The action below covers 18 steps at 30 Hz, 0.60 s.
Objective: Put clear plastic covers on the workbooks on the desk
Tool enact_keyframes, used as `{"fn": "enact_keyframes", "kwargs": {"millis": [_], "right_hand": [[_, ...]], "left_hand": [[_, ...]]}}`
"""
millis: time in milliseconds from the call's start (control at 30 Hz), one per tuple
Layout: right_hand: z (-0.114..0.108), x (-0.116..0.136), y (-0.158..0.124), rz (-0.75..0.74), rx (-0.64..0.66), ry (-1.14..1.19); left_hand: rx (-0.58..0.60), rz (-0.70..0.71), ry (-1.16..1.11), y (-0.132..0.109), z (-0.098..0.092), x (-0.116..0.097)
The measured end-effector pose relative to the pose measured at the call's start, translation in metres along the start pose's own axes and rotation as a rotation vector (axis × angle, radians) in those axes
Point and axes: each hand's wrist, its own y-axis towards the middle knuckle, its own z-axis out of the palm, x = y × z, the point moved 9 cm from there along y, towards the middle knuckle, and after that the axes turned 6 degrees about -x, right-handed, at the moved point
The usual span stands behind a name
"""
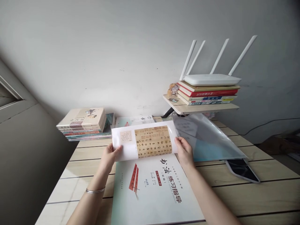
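My left hand [110, 156] pinches the left edge of a white sheet with printed calligraphy [153, 142], its thumb lying on the front. My right hand [185, 149] grips the opposite edge in the same way. Raised and tilted toward me, the sheet shows a tan panel of brush writing; I cannot tell whether it is loose or part of a book. Just below its lower edge, a calligraphy workbook [152, 193] lies flat, its pale green cover bearing a red design and dark title. Behind the sheet, another similar cover [134, 120] is partly hidden.
Books are stacked at the back left [82, 120]. At the right, a small raised shelf [206, 108] carries more books [208, 93] under a white router [212, 79] with upright antennas. Clear plastic covers [211, 140] partly overlie a dark phone-like device [242, 170]. A wall closes off the back.
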Motion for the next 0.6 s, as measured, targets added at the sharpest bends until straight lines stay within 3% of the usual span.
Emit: {"fn": "enact_keyframes", "kwargs": {"millis": [100, 333, 500, 600], "right_hand": [[0.002, -0.008, 0.002, 0.049, 0.057, 0.082], [-0.003, 0.007, 0.002, -0.053, -0.047, -0.195], [-0.001, 0.017, -0.004, -0.037, -0.089, -0.199], [0.000, 0.014, -0.004, -0.022, -0.062, -0.148]], "left_hand": [[-0.050, 0.014, 0.012, 0.003, -0.004, 0.005], [-0.099, 0.058, 0.073, 0.004, -0.006, 0.005], [0.063, 0.007, -0.004, 0.002, 0.003, 0.005], [0.029, -0.015, -0.013, 0.002, 0.000, 0.006]]}}
